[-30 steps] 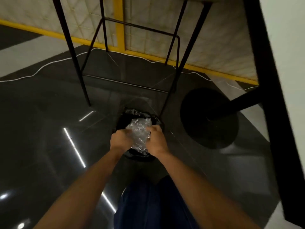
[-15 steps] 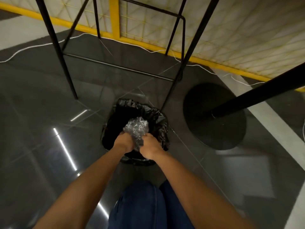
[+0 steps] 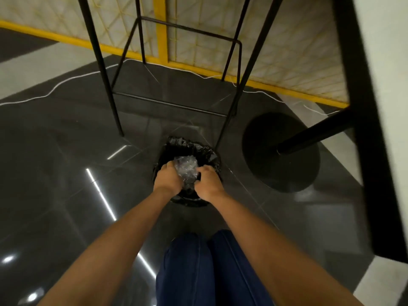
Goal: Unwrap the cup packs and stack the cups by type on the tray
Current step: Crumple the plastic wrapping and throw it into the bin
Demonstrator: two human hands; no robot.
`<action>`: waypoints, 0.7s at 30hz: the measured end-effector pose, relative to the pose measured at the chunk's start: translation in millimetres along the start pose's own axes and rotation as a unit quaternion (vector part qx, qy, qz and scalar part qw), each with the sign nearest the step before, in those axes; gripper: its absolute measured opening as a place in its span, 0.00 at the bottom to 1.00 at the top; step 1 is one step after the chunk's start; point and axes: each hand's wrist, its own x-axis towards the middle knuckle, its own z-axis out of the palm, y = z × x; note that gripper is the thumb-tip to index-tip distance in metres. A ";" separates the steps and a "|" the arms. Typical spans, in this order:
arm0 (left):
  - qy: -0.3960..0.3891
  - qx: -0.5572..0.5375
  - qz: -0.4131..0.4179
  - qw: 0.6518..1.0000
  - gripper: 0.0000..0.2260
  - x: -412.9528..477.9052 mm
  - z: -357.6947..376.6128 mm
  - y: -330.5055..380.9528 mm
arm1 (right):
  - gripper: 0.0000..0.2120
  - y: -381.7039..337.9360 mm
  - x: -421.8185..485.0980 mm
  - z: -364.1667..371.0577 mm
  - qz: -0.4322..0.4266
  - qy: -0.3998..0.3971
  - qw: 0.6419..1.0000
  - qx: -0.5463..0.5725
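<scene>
Both hands on crumpled plastic wrap over the bin.
Left hand (image 3: 168, 180) and right hand (image 3: 208, 182) curl closed around clear plastic wrap (image 3: 186, 167), held inside mouth of black-lined trash bin (image 3: 209, 154) on dark tiled floor (image 3: 55, 173).

**Legible Markings: None**

I can read no text, label, brand, number or sign anywhere in this view. The crumpled clear wrap (image 3: 185, 171) I hold shows only creases and glare; any print on it is too small or blurred to tell. The black bin liner (image 3: 189, 149) carries no readable marking. The glossy dark floor (image 3: 66, 173) shows only reflected light strips, and the yellow-framed panel (image 3: 198, 29) shows only a line pattern.
</scene>
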 end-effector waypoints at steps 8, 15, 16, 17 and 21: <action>0.039 -0.007 0.062 0.997 0.22 -107.8 -102.2 70.1 | 0.24 -62.8 -111.4 -82.8 -0.023 0.017 0.999 0.042; 0.085 -0.050 0.117 0.988 0.19 -177.1 -176.9 135.4 | 0.24 -106.6 -183.5 -169.8 -0.055 0.058 0.995 0.054; 0.095 -0.053 0.124 0.986 0.19 -184.4 -186.4 146.3 | 0.24 -110.6 -191.2 -182.8 -0.057 0.065 0.995 0.056; 0.103 -0.053 0.130 0.985 0.18 -191.0 -195.4 157.4 | 0.24 -114.3 -198.5 -195.4 -0.062 0.073 0.994 0.058; 0.118 -0.035 0.166 0.978 0.17 -207.7 -222.6 198.7 | 0.23 -125.9 -216.3 -240.6 -0.087 0.123 0.987 0.053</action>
